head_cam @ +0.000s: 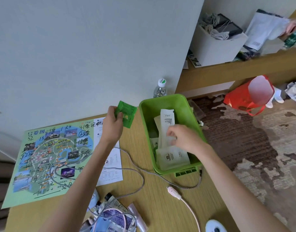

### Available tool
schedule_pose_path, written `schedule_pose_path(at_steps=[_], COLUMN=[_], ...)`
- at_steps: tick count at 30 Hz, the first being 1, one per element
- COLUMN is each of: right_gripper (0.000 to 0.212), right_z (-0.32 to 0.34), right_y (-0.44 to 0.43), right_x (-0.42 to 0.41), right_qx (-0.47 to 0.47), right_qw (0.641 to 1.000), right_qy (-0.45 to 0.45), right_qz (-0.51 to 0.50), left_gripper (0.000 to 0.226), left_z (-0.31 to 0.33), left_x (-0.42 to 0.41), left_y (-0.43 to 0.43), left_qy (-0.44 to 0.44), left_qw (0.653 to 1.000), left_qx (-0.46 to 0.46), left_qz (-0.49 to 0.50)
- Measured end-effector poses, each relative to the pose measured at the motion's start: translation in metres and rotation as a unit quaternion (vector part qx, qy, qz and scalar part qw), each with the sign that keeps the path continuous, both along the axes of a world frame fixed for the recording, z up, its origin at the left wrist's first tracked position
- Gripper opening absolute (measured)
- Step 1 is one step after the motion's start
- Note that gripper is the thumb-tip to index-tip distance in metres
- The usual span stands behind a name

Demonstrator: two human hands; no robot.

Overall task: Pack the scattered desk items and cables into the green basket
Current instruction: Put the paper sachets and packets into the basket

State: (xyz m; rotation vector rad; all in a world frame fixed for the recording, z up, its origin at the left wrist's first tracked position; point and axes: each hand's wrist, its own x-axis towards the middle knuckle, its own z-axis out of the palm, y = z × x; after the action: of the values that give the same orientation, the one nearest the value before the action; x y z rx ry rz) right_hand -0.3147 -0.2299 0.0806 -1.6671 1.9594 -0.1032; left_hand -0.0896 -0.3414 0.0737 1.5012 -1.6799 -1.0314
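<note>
The green basket (144,111) stands on the wooden desk (160,203) near the wall. Inside lie white paper packets (173,157) and a long white receipt (167,119). My right hand (182,136) is inside the basket, fingers curled on the white papers. My left hand (113,122) holds a small green packet (127,114) up, just left of the basket's rim. A grey braided cable (137,169) loops across the desk in front of the basket. A pink cable with an inline switch (174,192) lies near the front.
A green hand-marked map (48,158) and a printed sheet (110,174) cover the desk's left. Small tubes, bottles and a pouch (113,216) pile at the front edge. A water bottle (160,88) stands behind the basket. On the carpet right lies a red bag (239,99).
</note>
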Motion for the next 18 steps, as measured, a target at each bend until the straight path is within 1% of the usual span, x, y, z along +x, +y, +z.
schedule_pose_path(at_steps=[1, 3, 5, 7, 9, 10, 11, 13, 15, 18], right_gripper=[0.03, 0.029, 0.034, 0.041, 0.042, 0.04, 0.036, 0.034, 0.035, 0.035], right_z=[0.006, 0.019, 0.025, 0.023, 0.015, 0.01, 0.004, -0.004, -0.01, -0.013], right_y=[0.003, 0.01, 0.019, 0.031, 0.045, 0.051, 0.056, 0.062, 0.066, 0.069], right_x=[-0.005, -0.015, -0.025, -0.034, -0.04, -0.042, -0.043, -0.043, -0.041, -0.039], right_qx=[-0.066, -0.194, -0.271, -0.281, -0.26, -0.253, -0.252, -0.256, -0.265, -0.283], right_qw=[0.998, 0.98, 0.959, 0.953, 0.955, 0.955, 0.955, 0.953, 0.95, 0.944], right_qy=[0.001, 0.023, 0.056, 0.058, 0.039, 0.032, 0.026, 0.01, 0.003, 0.0], right_qz=[-0.009, -0.031, -0.058, -0.099, -0.138, -0.149, -0.156, -0.164, -0.167, -0.169], left_gripper=[0.013, 0.012, 0.012, 0.014, 0.02, 0.022, 0.022, 0.022, 0.022, 0.031], left_z=[0.012, 0.034, 0.051, 0.058, 0.056, 0.052, 0.047, 0.035, 0.022, 0.005], left_x=[-0.003, -0.014, -0.03, -0.049, -0.07, -0.081, -0.092, -0.11, -0.126, -0.146], left_y=[0.004, 0.015, 0.027, 0.039, 0.053, 0.06, 0.068, 0.081, 0.089, 0.092], left_qy=[0.022, 0.051, 0.048, 0.005, -0.083, -0.118, -0.132, -0.131, -0.13, -0.118], left_qw=[1.0, 0.998, 0.996, 0.993, 0.986, 0.982, 0.98, 0.975, 0.97, 0.965], left_qx=[-0.013, -0.039, -0.068, -0.081, -0.078, -0.06, -0.025, 0.055, 0.111, 0.189], left_qz=[0.0, -0.009, -0.039, -0.082, -0.121, -0.137, -0.15, -0.168, -0.171, -0.138])
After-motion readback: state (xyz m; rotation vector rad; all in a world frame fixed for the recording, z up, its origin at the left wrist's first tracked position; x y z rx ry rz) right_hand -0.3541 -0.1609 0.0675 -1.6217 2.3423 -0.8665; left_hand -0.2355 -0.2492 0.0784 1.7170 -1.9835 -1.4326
